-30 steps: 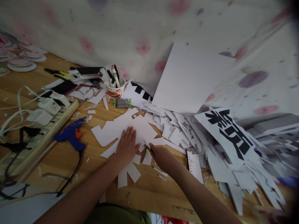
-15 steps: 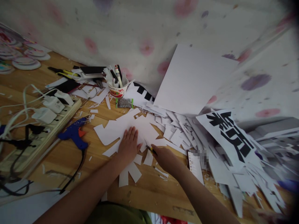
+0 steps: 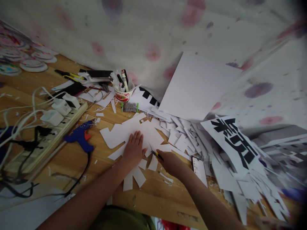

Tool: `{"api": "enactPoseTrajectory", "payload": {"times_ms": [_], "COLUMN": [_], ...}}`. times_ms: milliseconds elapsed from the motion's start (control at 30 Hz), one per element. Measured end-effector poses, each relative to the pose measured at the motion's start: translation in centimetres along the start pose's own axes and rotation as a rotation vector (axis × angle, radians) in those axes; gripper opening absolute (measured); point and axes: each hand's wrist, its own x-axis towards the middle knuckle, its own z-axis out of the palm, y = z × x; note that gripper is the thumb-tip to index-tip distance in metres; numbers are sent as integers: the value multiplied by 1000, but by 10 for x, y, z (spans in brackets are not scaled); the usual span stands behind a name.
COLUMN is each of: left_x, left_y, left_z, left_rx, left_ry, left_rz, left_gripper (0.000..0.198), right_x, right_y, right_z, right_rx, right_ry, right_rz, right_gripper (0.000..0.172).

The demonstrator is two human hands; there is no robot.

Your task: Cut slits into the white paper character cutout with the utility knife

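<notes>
A white cut sheet (image 3: 117, 132) with notched edges lies on the wooden table before me. My left hand (image 3: 134, 148) rests flat on it, fingers stretched forward. To its right, my right hand (image 3: 169, 161) grips a utility knife (image 3: 156, 154) with a yellow and black handle. The thin blade points up and left over the sheet's right part; whether its tip touches, I cannot tell. Loose white offcuts (image 3: 138, 177) lie just below the sheet, near my left wrist.
Left are a blue glue gun (image 3: 80, 135) and a power strip (image 3: 72, 116) with chargers. A pen-filled bowl (image 3: 123, 94) stands behind the sheet, beside a small packet (image 3: 129, 107). A white board (image 3: 199, 86) leans at the back. Right lie a phone (image 3: 199, 169), scraps and a printed character sheet (image 3: 233, 140).
The view has shifted slightly, so most things sit a little lower and those on the left further right. Both hands keep nearly the same place on the sheet.
</notes>
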Motion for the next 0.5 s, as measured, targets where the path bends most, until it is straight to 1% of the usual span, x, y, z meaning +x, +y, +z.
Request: {"api": "enactPoseTrajectory", "payload": {"times_ms": [167, 267, 333, 400, 500], "left_x": [0, -1, -1, -2, -3], "left_y": [-2, -2, -4, -7, -12], "left_z": [4, 4, 3, 1, -2], "left_rx": [-4, 11, 11, 0, -9], "left_ry": [19, 30, 44, 53, 40], "left_rz": [14, 5, -13, -37, -62], "left_gripper": [64, 65, 68, 73, 76], "right_x": [-14, -13, -3, 14, 39], "right_y": [5, 4, -2, -11, -23], "right_z": [-13, -20, -20, -16, -7], "right_rx": [61, 76, 61, 47, 54], "right_ry": [-41, 22, 104, 169, 172], "right_rz": [71, 109, 108, 72, 24], "right_gripper": [23, 18, 19, 19, 17]}}
